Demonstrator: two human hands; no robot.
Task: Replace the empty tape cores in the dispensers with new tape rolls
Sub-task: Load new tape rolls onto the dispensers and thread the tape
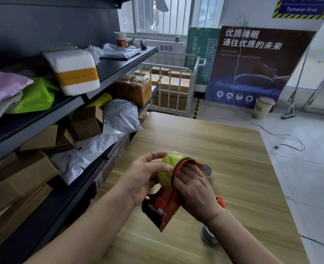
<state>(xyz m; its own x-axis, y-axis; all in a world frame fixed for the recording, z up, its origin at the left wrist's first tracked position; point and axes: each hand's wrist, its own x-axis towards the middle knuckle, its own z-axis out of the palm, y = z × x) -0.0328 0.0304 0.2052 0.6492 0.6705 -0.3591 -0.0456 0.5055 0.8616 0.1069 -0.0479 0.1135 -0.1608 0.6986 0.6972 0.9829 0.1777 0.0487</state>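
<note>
Over the table [233, 149], you are holding the dispenser [165, 204] in the air. Your right hand [195, 191] is curling round its red frame, and your left hand [144, 174] is wrapping the roll [166, 168], thumb on top. You should be pressing the roll square onto the hub, keeping your fingers off the teeth [151, 216] below. Whether it is fully seated cannot be told, since your right hand is hiding the hub. Beyond that hand a core [208, 169] is lying half covered. A second ring [207, 236] under your wrist is showing only as a blur, and an orange part [221, 201] is poking out nearby.
</note>
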